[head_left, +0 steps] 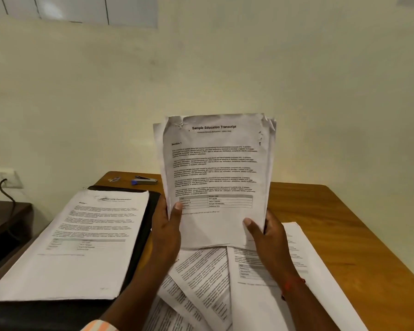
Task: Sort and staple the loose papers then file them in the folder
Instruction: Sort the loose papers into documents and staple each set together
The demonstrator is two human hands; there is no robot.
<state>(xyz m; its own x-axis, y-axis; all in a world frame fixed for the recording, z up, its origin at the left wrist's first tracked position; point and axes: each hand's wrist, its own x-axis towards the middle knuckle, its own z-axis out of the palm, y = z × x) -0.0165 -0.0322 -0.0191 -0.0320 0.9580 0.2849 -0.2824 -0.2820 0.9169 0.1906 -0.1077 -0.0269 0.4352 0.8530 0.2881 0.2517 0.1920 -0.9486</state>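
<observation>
Loose papers [201, 290] lay closest, spread in a messy fan on the wooden table [344, 235], some pages crossing over others. Beside them on the left sat a black folder [139, 249], lying flat, with a neat stack of printed pages [81, 242] resting on top of it. An orange and white striped sleeve [98, 326] peeked in at the very bottom.

Both arms reached up from there. A red thread [290, 284] was tied around the right wrist. The left hand [166, 225] pinched the lower left edge of a held bundle of sheets [215, 177], thumb pressed on the front and the other fingers hidden behind the paper. The right hand [267, 232] pinched the lower right edge the same way, thumb flat on the front and fingers tucked behind. The bundle stood almost upright above the messy pile, lifted off the table. Its front page read "Sample Education Transcript" (the top corners were torn and wrinkled). A few more sheets stuck out behind it, not lined up.

Farther back, near the far edge of the table, lay a silver stapler [145, 180] with a blue end, and a small object [114, 179] just to its left, too small to tell what it was. A dark side table [5, 218] stood off to the left. Behind everything was a pale wall [201, 68], with a wall socket [3, 179] and a dark cord low on the left
</observation>
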